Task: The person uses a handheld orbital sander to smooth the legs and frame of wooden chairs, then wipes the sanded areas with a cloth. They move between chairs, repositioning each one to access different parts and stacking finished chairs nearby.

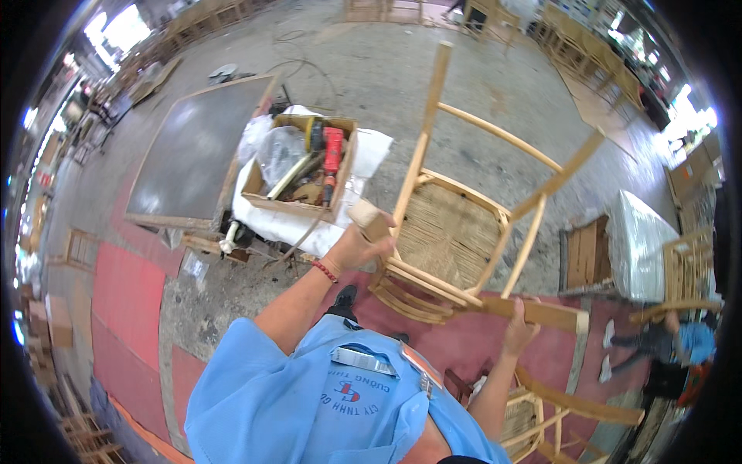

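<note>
A light wooden chair [456, 228] with a woven seat is tipped over in front of me, two legs pointing up and away and its slatted back low near my feet. At its near left corner, my left hand [365, 251] is closed round a thick wooden post [369, 220] of the chair. My right hand [522, 328] grips the near right post [553, 313], fingers wrapped over it. A bead bracelet circles my left wrist. The underside of the woven seat [452, 224] shows between the rails.
To the left, a wooden box [297, 205] holds a red power tool [332, 158], a tape roll and plastic, beside a grey-topped board [201, 147]. Another chair [529, 414] stands close at lower right. Further right are a cardboard box [589, 254], wrapped goods [645, 240] and another person [684, 340].
</note>
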Tool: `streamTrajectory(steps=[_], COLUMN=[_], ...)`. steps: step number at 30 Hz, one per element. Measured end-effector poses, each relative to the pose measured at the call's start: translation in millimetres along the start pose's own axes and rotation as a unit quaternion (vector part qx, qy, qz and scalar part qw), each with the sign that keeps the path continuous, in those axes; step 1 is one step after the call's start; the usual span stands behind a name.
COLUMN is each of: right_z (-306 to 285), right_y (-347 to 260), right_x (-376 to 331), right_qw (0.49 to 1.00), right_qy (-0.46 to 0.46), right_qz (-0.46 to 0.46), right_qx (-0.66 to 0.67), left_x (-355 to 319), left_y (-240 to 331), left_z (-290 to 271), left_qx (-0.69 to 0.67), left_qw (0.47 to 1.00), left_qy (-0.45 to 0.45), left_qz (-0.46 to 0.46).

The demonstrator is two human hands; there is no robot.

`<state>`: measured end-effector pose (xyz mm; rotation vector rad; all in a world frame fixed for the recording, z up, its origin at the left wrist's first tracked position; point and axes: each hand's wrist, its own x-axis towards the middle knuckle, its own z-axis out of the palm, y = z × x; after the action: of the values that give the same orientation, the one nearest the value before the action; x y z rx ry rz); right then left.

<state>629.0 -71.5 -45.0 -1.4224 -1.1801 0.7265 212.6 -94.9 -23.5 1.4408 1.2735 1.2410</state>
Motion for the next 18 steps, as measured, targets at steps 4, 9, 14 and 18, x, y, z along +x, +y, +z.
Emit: streamTrajectory(steps=[4,9,14,18], right_z=[-1.0,13.8,69.3,100.9], right_y=[27.2,69.0,72.4,28.5], right_x=[-23.1,-97.4,-206.0,-245.6], right_qw=[0.999,0.926,0.852,0.833], right_qy=[0.015,-0.027,-0.169,-0.204], right_qz=[0.032,0.309,0.456,0.496], right_qx=[-0.013,-0.216,-0.194,-0.133], left_x=[-8.4,58.9,129.0,144.5], left_y=[-10.5,-90.3,-179.1,-200.7], left_z=[-51.8,-157.2,-174.6,-159.4], left_qx=[0.125,0.605,-0.273,-0.314], left_qw=[0.991,0.784,0.878,0.875], left_qy=[0.001,0.056,0.211,0.222], left_qz=[-0.057,0.126,-0.331,-0.293])
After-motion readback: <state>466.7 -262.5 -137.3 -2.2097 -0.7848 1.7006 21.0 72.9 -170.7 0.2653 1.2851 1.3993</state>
